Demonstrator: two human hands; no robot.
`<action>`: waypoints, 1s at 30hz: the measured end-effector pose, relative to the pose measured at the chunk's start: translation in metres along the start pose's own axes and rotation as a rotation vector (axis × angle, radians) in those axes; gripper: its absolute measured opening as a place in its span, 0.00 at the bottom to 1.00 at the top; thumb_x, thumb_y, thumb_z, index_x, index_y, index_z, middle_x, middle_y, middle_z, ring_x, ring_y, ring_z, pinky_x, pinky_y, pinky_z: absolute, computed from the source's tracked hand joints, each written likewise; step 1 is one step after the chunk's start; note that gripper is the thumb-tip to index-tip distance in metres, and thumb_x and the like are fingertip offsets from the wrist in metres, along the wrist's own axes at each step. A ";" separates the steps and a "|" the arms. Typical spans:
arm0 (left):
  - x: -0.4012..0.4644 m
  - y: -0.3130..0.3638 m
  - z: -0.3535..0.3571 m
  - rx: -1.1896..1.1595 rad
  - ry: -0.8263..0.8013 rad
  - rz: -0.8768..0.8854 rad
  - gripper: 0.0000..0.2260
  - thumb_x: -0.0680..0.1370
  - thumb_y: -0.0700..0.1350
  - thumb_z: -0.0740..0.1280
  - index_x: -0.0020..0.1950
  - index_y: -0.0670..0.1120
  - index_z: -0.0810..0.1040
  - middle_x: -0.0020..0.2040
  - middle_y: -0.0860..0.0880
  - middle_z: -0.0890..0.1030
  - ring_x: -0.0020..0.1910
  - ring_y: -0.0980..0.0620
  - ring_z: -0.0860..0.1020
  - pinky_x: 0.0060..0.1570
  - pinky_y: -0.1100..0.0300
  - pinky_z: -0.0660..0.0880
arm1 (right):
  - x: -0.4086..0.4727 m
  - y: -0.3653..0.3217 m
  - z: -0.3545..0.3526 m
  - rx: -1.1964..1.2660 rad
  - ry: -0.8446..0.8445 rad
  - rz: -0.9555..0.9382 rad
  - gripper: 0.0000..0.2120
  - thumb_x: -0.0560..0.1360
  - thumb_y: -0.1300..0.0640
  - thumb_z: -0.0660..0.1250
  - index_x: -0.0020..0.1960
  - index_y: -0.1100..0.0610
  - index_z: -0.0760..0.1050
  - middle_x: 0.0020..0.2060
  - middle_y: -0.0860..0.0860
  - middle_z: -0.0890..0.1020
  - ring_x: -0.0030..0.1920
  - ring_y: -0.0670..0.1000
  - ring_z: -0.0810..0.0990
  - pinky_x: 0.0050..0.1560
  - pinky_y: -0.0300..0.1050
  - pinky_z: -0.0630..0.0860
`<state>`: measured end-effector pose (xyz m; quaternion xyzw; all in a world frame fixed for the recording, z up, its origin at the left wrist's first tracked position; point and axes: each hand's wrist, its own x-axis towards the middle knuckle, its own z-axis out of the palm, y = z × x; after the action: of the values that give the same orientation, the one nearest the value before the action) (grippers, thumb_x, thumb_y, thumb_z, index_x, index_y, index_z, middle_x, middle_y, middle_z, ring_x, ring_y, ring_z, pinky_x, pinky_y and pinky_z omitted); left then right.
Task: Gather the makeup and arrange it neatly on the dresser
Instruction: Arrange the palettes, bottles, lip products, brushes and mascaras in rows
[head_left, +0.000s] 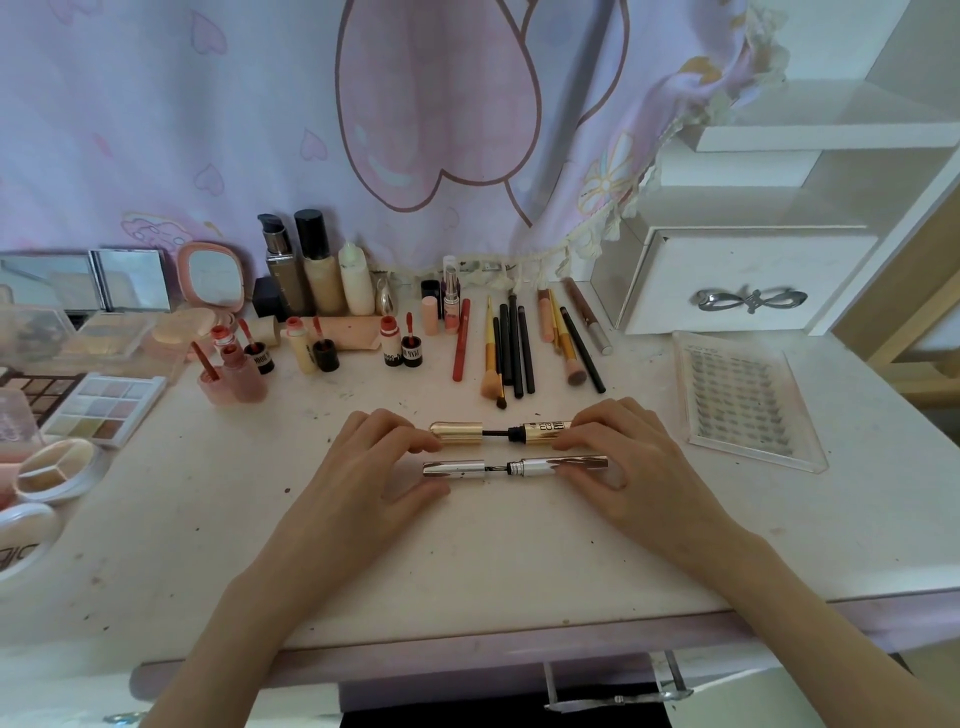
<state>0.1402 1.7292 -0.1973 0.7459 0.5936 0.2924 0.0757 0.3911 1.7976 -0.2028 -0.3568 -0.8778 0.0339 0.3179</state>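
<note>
Left hand: left hand (363, 462) rests on the dresser top (467, 561), fingertips pinching the gold cap (457, 433) and touching the silver cap (453, 468).
Right hand: right hand (631, 460) mirrors it, fingers curled round the gold tube (545, 433) and the silver tube (563, 464).
Task things: two mascaras lie side by side in front of the person, gold one farther, silver one nearer; both half open, with the wand stem bare between cap and tube.
Already sorted: brushes and pencils (511, 345) in a row behind; lip tints (322, 348) and bottles (306, 270) farther left; palettes (104, 410) at left edge; lash tray (743, 410) at right.
Risk 1: pushing two caps home at once. If a wand meets the tube mouth off-axis, it may jam or smear product on the neck.
Risk 2: round tubes on a flat top. Uneven pressure could roll one away from the fingers, likely toward the brush row.
Risk 3: exposed wands near the surface could mark the dresser top, which is already speckled.
Risk 4: caps look similar in size; swapping unlikely here, colours differ.
</note>
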 end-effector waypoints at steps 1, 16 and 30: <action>0.000 0.000 0.001 -0.002 -0.003 -0.003 0.14 0.72 0.55 0.69 0.53 0.50 0.79 0.47 0.58 0.72 0.47 0.63 0.65 0.46 0.71 0.64 | -0.001 -0.001 0.001 0.000 -0.004 0.000 0.11 0.72 0.50 0.62 0.46 0.54 0.80 0.43 0.48 0.78 0.45 0.44 0.71 0.45 0.43 0.72; 0.001 0.004 0.006 -0.015 -0.022 0.011 0.09 0.73 0.46 0.70 0.53 0.48 0.81 0.46 0.57 0.73 0.47 0.59 0.68 0.45 0.71 0.64 | -0.004 -0.001 0.004 -0.040 -0.064 0.001 0.14 0.72 0.47 0.61 0.48 0.53 0.81 0.42 0.47 0.78 0.44 0.44 0.69 0.44 0.39 0.69; -0.009 -0.002 -0.009 -0.035 -0.085 -0.054 0.09 0.75 0.47 0.67 0.54 0.50 0.80 0.46 0.62 0.70 0.49 0.60 0.70 0.46 0.72 0.67 | -0.015 0.003 -0.011 -0.062 -0.117 0.030 0.13 0.73 0.48 0.59 0.48 0.53 0.80 0.43 0.47 0.78 0.44 0.47 0.73 0.44 0.43 0.73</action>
<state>0.1328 1.7192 -0.1936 0.7400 0.6044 0.2688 0.1216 0.4078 1.7885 -0.2031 -0.3768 -0.8901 0.0324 0.2543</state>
